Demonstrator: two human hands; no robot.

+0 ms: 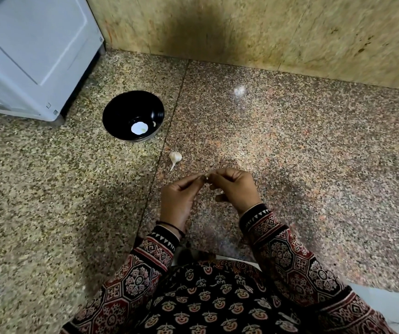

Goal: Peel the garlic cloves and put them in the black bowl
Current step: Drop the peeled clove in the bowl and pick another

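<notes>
Left hand (178, 197) and right hand (235, 186) pinch one garlic clove (207, 176) at the fingertips, above the table (302, 153). The black bowl (133, 116) stands well apart, beyond the garlic bulb (175, 157).

Risk: the small clove slips from the fingertip hold, or loose skin travels with it into the bowl.

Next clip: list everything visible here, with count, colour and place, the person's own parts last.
bowl: one, black, on the counter left of centre, small pale piece inside
garlic bulb: one, white, on the counter between bowl and hands
garlic clove: one, pale, pinched between both hands
appliance: one, white, top left
counter: one, speckled granite, under everything
wall: one, yellowish stone, behind the counter
left hand: one, pinches the clove
right hand: one, pinches the clove
sleeves: two, dark patterned, bottom
</notes>
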